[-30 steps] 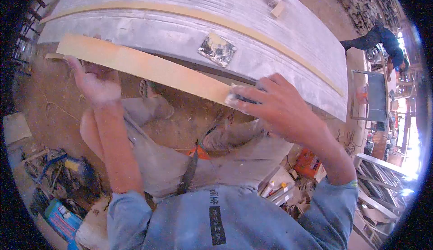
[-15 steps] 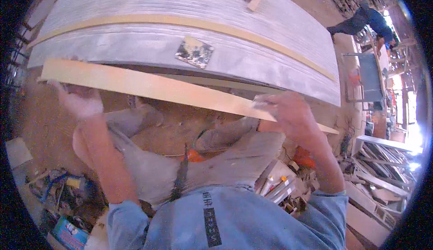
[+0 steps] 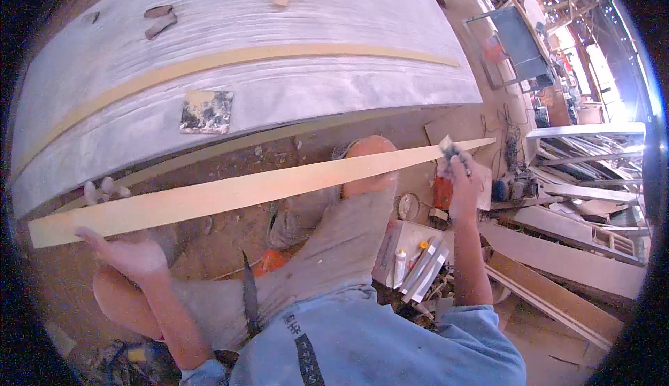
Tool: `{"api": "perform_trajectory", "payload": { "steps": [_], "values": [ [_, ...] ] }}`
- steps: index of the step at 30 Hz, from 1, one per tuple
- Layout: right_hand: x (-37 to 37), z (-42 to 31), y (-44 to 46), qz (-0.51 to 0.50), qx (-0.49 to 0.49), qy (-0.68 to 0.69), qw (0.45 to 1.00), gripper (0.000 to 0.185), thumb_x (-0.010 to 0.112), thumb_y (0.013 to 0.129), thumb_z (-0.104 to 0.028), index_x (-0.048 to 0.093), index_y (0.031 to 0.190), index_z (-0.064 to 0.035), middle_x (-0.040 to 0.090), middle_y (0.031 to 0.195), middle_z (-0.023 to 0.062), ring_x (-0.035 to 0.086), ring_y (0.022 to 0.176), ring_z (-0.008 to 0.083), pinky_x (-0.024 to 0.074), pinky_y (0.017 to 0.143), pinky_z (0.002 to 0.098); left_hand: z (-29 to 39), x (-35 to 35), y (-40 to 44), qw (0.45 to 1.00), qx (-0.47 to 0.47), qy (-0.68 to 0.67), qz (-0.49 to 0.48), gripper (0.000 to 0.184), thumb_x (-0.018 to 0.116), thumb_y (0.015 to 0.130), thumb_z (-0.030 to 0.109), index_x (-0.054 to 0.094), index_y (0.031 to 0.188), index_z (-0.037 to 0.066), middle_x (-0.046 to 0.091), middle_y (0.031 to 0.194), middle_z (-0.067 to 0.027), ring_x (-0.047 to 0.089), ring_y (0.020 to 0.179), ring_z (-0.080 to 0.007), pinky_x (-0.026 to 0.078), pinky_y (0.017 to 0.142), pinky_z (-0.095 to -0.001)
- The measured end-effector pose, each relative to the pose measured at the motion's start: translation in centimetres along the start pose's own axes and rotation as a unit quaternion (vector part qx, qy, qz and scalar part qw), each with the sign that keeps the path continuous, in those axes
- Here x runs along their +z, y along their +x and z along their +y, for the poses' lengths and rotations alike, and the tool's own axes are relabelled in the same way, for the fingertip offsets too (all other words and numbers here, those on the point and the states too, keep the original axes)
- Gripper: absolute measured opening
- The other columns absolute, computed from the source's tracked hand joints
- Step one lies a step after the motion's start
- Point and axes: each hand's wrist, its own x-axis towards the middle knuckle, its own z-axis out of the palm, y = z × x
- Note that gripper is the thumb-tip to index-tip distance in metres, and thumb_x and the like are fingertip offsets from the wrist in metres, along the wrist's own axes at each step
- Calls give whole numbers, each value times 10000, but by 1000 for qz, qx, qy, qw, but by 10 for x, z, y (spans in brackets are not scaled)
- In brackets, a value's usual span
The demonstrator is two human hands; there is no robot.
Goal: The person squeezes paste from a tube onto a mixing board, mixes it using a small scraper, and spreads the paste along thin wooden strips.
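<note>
A: What fills the frame?

B: A pale, dusty counter (image 3: 334, 24), its near edge running beside a long wooden board (image 3: 244, 187) held above the floor (image 3: 223, 229). A thin strip (image 3: 244, 54) lies along the counter top.

A: And the room to move?

B: A narrow gap separates the board from the counter's edge; floor shows on the board's near side. The board crosses over one knee (image 3: 373, 156).

A: The hands?

B: Well apart. The left hand (image 3: 136, 255) grips the board's left end, thumb near, fingertips past the far edge; the right hand (image 3: 465, 180) pinches a small pad (image 3: 448, 148) at the right end.

A: Any writing?

B: Dark lettering (image 3: 306, 358) on the blue shirt (image 3: 383, 344), too blurred to read. A speckled square (image 3: 207, 112) sits unmarked by any legible label.
</note>
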Motion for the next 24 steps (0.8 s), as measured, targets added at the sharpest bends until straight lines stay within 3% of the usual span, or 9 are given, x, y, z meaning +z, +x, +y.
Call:
{"api": "perform_trajectory", "payload": {
  "steps": [2,4,6,8,14,18,24],
  "values": [
    [6,14,-14,-6,2,-16,1000,301,545,956,-130,653,1213,-18,691,1090,82,633,959,164,497,844,293,-8,6,-11,997,-69,-42,11,740,351,994,628,421,1431,34,575,1260,-144,570,1071,-239,456,993,-388],
    [22,12,-40,-69,-163,-196,964,342,565,894,-82,662,1222,-58,692,1132,112,654,1034,258,502,894,349,-14,9,-15,998,-62,-28,16,728,359,1000,613,432,1415,20,583,1226,-132,562,1071,-234,448,998,-386],
    [46,-10,-71,-121,-252,-247,928,406,574,839,17,656,1231,-43,665,1185,142,629,1113,282,482,979,381,-18,9,-16,998,-56,-11,16,715,367,1006,599,443,1399,7,591,1192,-120,555,1071,-230,441,1002,-385],
    [66,-39,-82,-187,-299,-209,912,475,584,803,48,655,1257,-75,650,1212,151,620,1132,327,473,994,392,-22,7,-12,999,-44,-24,12,650,381,1017,566,499,1315,1,588,1107,-101,549,1050,-221,439,990,-379],
    [100,-49,-84,-173,-308,-193,915,559,603,728,75,652,1261,-86,637,1230,136,611,1133,322,486,969,406,-24,5,-11,998,-36,-25,-51,502,408,1017,548,539,1075,66,558,996,-77,540,980,-210,438,949,-363],
    [114,-44,-83,-178,-336,-241,893,551,590,730,69,639,1261,-70,625,1243,118,609,1119,328,502,936,420,-22,15,-16,999,-36,-26,-25,486,419,1011,553,522,1040,79,548,974,-71,536,967,-205,437,944,-368],
    [105,-55,-87,-215,-311,-276,884,505,575,771,47,642,1253,-89,623,1231,106,600,1116,328,497,939,420,-27,6,-12,996,-3,-31,-80,483,436,997,572,513,1034,97,547,970,-61,538,962,-209,440,935,-374]
  ]
}}
